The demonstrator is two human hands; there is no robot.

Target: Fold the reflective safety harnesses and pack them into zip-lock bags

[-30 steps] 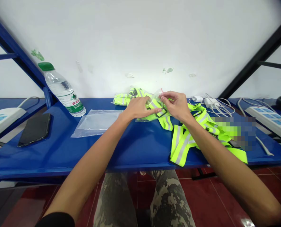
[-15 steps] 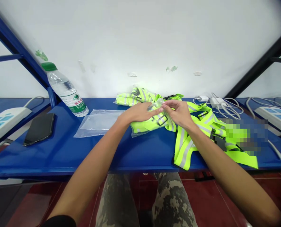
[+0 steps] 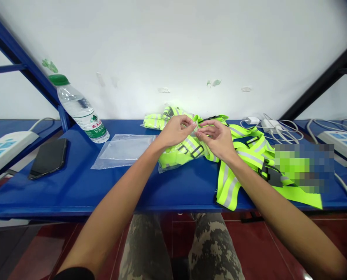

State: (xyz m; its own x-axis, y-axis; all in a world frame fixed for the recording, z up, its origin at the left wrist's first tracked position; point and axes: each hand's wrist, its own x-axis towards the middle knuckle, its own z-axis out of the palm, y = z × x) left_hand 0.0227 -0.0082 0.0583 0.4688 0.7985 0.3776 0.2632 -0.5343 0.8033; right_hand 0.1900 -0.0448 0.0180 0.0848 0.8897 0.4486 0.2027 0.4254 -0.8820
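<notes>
A clear plastic bag (image 3: 176, 158) with a folded neon-yellow reflective strap vest inside lies on the blue table. My left hand (image 3: 177, 130) pinches the bag's top edge between thumb and fingers. Right beside it, my right hand (image 3: 216, 137) pinches the same edge, its fingertips nearly meeting the left ones. Black buckles and grey bands of the vest show through the plastic. Behind my hands sits another bagged reflective vest (image 3: 156, 121). Loose reflective straps (image 3: 229, 190) spread over the table to the right, partly behind my right forearm.
A flat clear bag (image 3: 122, 149) lies left of my hands, near a water bottle (image 3: 84, 114) and a black phone (image 3: 48, 157). White chargers with cables (image 3: 269, 125) are at the back right. Power strips (image 3: 8, 149) flank the blue table (image 3: 103, 194). A wall rises behind.
My left hand has lifted from lying flat on the bag to pinching its top edge next to my right hand. More of the bagged vest now shows.
</notes>
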